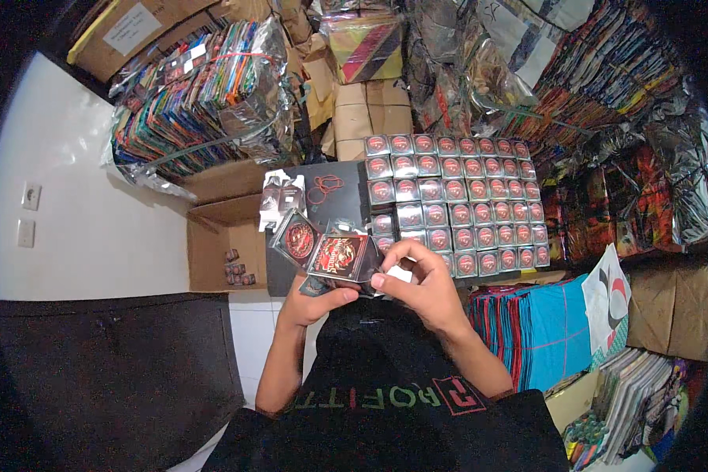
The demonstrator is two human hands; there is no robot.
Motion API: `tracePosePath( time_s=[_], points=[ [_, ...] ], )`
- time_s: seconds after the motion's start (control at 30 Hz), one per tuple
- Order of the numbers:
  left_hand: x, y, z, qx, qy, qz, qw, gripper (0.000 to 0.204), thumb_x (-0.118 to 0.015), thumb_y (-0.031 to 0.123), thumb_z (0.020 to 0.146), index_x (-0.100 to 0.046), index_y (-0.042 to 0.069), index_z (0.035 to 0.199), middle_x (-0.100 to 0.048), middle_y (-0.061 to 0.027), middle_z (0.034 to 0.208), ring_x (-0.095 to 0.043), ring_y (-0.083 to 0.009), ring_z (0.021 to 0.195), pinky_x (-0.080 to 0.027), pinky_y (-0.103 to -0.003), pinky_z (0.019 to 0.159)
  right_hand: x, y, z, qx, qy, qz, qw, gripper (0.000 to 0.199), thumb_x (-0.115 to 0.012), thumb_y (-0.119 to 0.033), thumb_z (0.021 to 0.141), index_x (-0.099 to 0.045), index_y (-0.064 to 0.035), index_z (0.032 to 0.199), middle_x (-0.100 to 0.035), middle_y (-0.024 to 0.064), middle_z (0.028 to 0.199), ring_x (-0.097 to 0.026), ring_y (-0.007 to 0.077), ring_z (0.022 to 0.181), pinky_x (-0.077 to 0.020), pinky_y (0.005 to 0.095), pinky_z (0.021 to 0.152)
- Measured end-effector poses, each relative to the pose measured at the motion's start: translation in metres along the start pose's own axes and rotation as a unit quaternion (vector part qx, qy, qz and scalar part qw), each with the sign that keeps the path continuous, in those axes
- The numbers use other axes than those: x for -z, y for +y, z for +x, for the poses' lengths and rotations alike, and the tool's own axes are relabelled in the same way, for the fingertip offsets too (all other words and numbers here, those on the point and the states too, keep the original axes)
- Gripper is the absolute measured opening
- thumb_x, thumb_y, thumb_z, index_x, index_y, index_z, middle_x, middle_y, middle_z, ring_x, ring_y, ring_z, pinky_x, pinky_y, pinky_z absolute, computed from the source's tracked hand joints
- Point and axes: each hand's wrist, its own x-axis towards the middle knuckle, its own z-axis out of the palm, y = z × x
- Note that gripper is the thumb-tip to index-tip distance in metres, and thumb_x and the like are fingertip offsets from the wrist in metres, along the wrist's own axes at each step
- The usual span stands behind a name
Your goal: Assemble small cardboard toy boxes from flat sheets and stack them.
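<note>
A black carton (340,256) with red and gold print is held in front of my chest, over the near edge of a dark table (344,212). My left hand (316,300) is closed around its lower left side, the thumb along the bottom edge. At the carton's right end, my right hand (423,282) pinches a flap between thumb and fingers; a small white patch shows there. A dark panel with a round red emblem (297,238) sticks out at the upper left, seemingly part of the carton. Whether anything is inside is hidden.
Rows of small clear-topped boxes with red round labels (456,190) fill the table's right side. Folded white-and-grey cartons (282,198) and red rubber bands (326,186) lie left. An open cardboard box (204,256) stands beyond the left edge. Wrapped stacks (200,98) surround the back.
</note>
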Motion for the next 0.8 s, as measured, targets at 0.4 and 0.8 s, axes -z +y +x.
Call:
tracePosePath(
  time_s=[0.4, 0.8],
  points=[
    [0.003, -0.014, 0.009, -0.018, 0.009, -0.229, 0.973, 0.074, -0.078, 0.009, 0.087, -0.042, -0.003, 0.15, -0.054, -0.016, 0.146, -0.054, -0.0289, 0.134, -0.042, -0.045, 0.114, -0.005, 0.002, -0.008, 0.111, -0.057, 0.079, 0.989, 0.044, -0.078, -0.004, 0.088, -0.057, 0.0, 0.126, -0.054, 0.0066, 0.121, -0.057, 0.0152, 0.114, -0.0432, 0.0309, 0.104],
    [0.006, -0.012, 0.008, 0.023, -0.046, -0.226, 0.973, 0.076, -0.076, 0.013, 0.089, -0.038, -0.004, 0.152, -0.055, -0.0183, 0.146, -0.055, -0.0313, 0.134, -0.044, -0.047, 0.113, 0.003, 0.015, -0.002, 0.247, 0.065, -0.16, 0.953, 0.03, -0.071, -0.001, 0.093, -0.061, -0.0012, 0.122, -0.072, 0.0106, 0.101, -0.069, 0.0184, 0.091, -0.0548, 0.0334, 0.083]
  ],
)
